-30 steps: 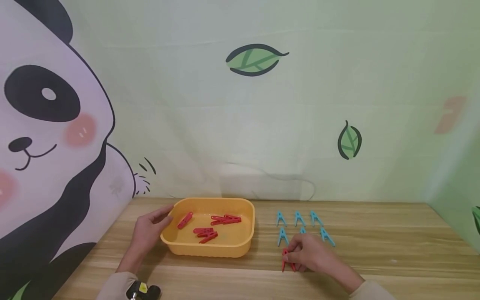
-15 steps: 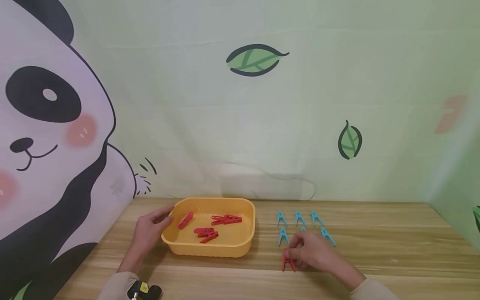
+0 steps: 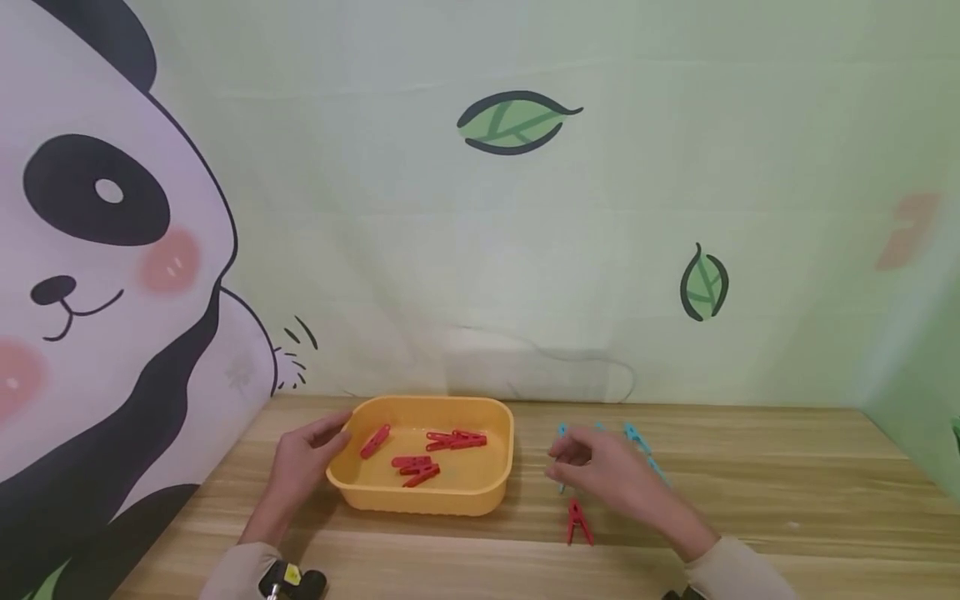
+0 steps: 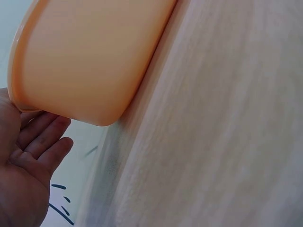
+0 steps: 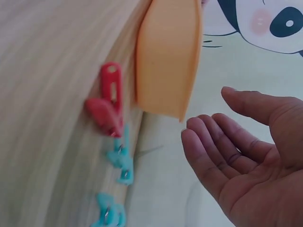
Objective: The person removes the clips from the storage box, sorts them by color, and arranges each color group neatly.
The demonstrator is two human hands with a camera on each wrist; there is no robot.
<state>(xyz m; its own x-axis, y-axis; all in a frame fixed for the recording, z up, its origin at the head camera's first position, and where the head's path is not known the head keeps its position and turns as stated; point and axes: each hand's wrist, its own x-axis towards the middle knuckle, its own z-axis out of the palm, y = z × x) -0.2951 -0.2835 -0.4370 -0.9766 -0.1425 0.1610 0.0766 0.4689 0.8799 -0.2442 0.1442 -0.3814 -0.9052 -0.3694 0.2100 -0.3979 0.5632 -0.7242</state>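
Observation:
My left hand [image 3: 296, 458] grips the left rim of a yellow plastic basin [image 3: 420, 502], its thumb over the edge; in the left wrist view, its fingers [image 4: 47, 135] lie against the outside below the rim. Several red clothespins [image 3: 457, 439] lie inside the basin. My right hand [image 3: 611, 471] is raised over the table with nothing in it, thumb and fingers apart in the right wrist view. Just below it a red clothespin [image 3: 577, 523] stands on its legs. Behind the hand are blue clothespins [image 3: 636, 437], partly covered by it.
The wooden table [image 3: 780, 483] meets a pale green backdrop [image 3: 375, 208] at its far edge. A printed panda [image 3: 187, 350] covers the backdrop's left side. A black wrist device [image 3: 292, 579] sits at my left sleeve.
My right hand has let go of the red clothespin and lifted up and slightly left, leaving it standing on the table. The left hand stays on the basin.

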